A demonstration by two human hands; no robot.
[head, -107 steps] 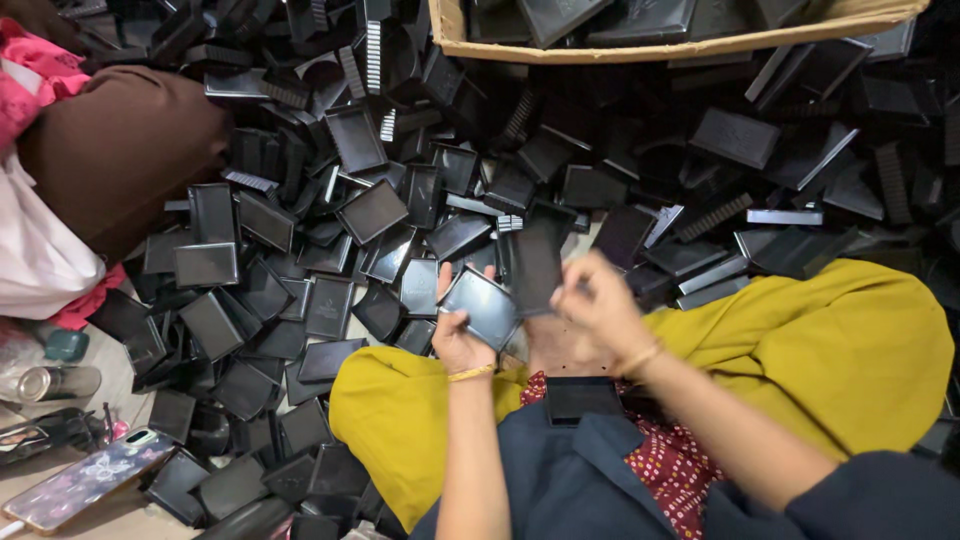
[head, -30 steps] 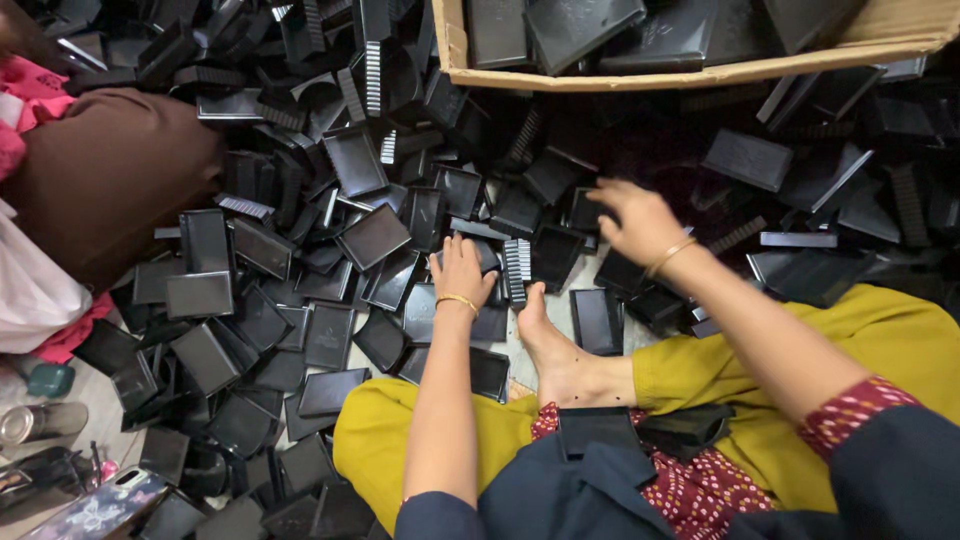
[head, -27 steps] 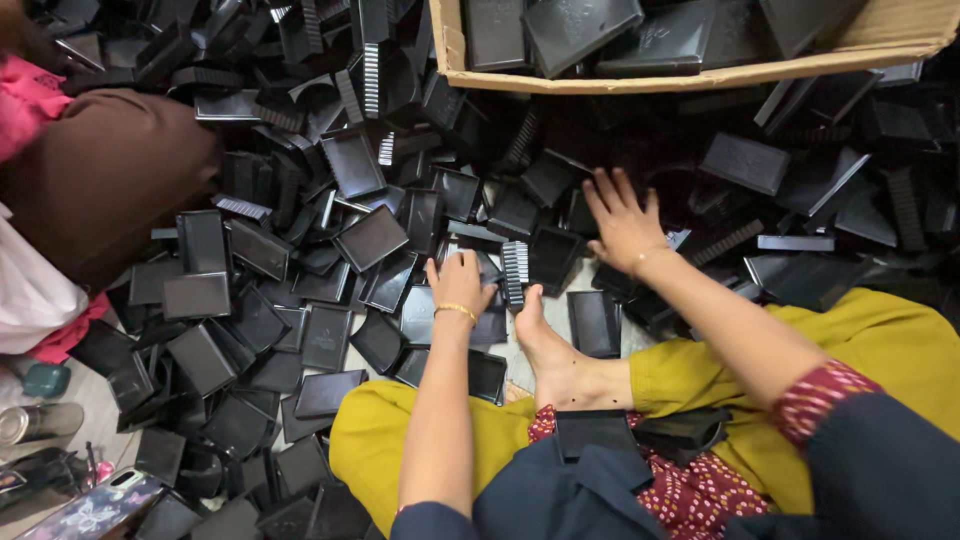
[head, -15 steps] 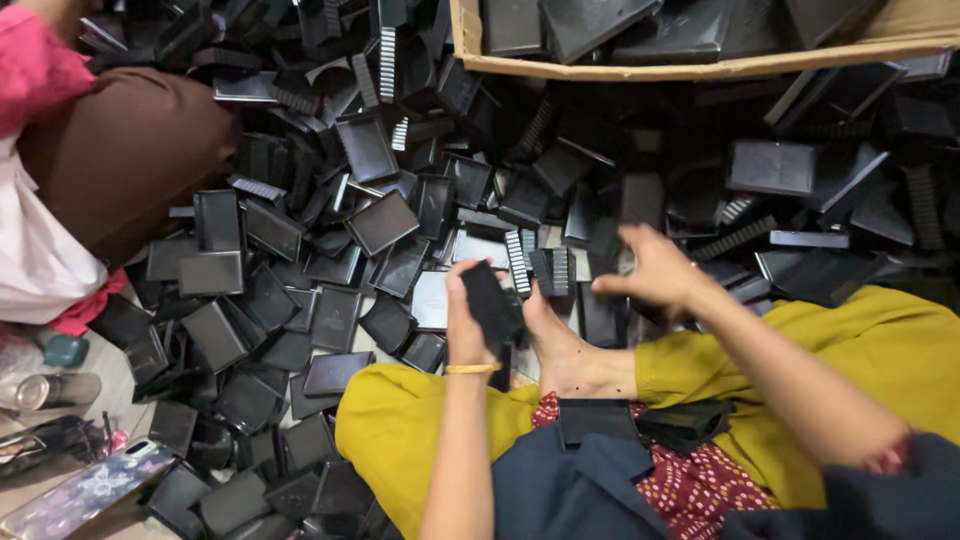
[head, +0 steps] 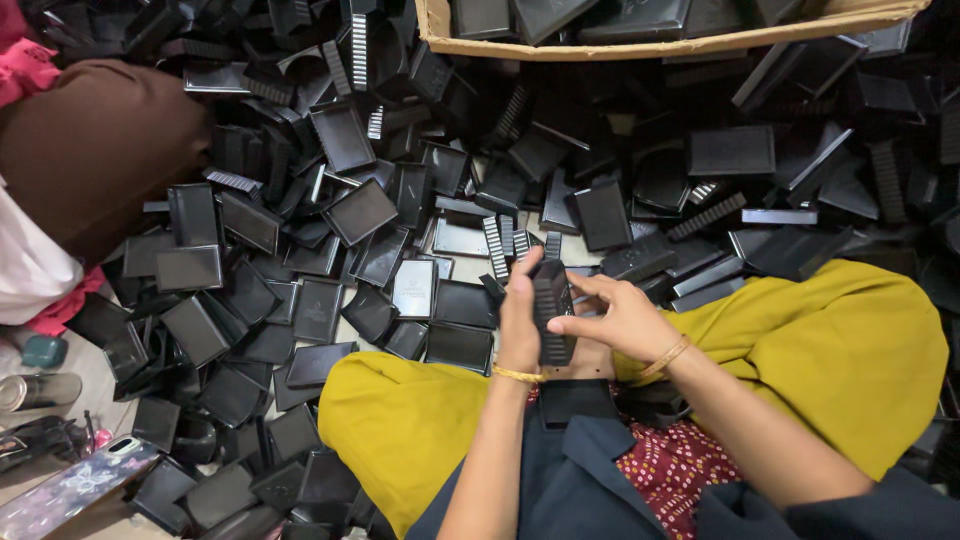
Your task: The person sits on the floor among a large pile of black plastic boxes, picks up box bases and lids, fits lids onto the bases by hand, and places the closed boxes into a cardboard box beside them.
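My left hand [head: 518, 318] grips a black ribbed plastic piece [head: 552, 310], held upright on its edge in front of me. My right hand [head: 618, 318] comes in from the right, and its fingers pinch the same piece on its right side. Both wrists wear thin gold bangles. The hands hover just above my lap, between my knees in yellow trousers [head: 840, 350]. A black flat plastic tray [head: 577, 399] lies on my lap just below the hands.
Several black plastic trays and ribbed pieces [head: 360, 210] cover the floor all around. A cardboard box [head: 640, 45] holding more of them stands at the top. A person in brown clothing [head: 95, 150] sits at the left. A phone [head: 70, 490] lies at bottom left.
Both hands drew back from the pile toward my lap. The left hand picked up a black ribbed piece, and the right hand came over and closed on it too.
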